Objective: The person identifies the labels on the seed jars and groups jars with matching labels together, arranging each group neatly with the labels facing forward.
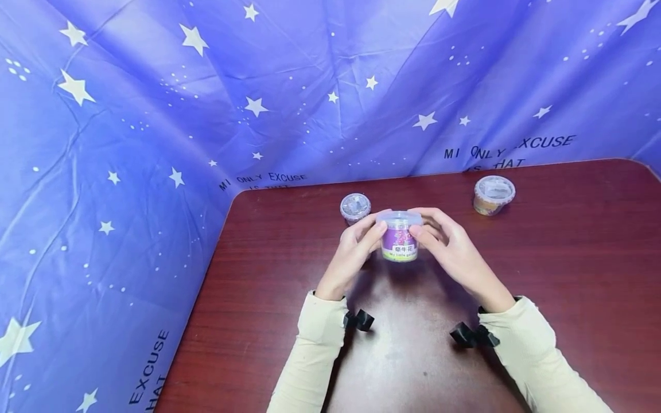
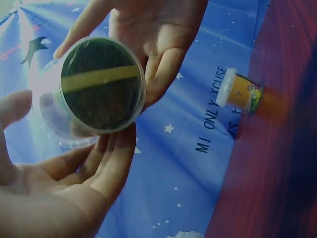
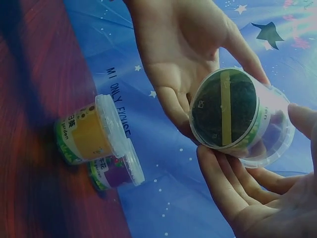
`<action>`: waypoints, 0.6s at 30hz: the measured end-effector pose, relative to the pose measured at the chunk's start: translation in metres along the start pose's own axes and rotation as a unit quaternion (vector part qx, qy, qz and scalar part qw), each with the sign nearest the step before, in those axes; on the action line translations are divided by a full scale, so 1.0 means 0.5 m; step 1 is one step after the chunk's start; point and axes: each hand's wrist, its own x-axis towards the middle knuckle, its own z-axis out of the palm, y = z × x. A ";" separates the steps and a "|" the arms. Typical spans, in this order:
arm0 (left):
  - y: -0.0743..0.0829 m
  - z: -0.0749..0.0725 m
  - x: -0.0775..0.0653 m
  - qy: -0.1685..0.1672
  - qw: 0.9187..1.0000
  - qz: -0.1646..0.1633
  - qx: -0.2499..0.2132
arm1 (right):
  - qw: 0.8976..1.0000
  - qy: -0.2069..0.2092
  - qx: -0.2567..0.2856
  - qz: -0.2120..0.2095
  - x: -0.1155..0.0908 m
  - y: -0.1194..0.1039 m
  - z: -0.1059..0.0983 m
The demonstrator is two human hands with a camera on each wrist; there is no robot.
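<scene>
Cream sleeves point(image 1: 317, 355) flank the work in hand, which looks to be holding up a purple-labelled tub point(image 1: 399, 244); any next move would call for even, gentle pressure from both sides. The left hand point(image 1: 350, 252) and the right hand point(image 1: 457, 249) are both clamped on it, and the tub lies between them, above the table point(image 1: 258, 287), its underside point(image 3: 242, 106) showing in both wrist views.

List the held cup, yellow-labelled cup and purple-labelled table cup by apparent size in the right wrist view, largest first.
1. Held cup
2. Yellow-labelled cup
3. Purple-labelled table cup, partly hidden

Nearness to the camera may affect this order.
</scene>
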 end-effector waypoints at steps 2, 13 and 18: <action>0.004 0.003 0.002 0.017 1.000 0.001 0.017 | 1.000 0.009 -0.013 0.002 0.002 -0.001 -0.001; 0.010 0.013 0.001 0.030 0.997 -0.005 0.078 | 0.998 0.019 -0.060 0.007 0.004 0.001 -0.001; 0.003 0.012 0.006 0.034 0.997 -0.014 0.067 | 0.998 0.010 -0.060 0.006 0.006 -0.001 -0.002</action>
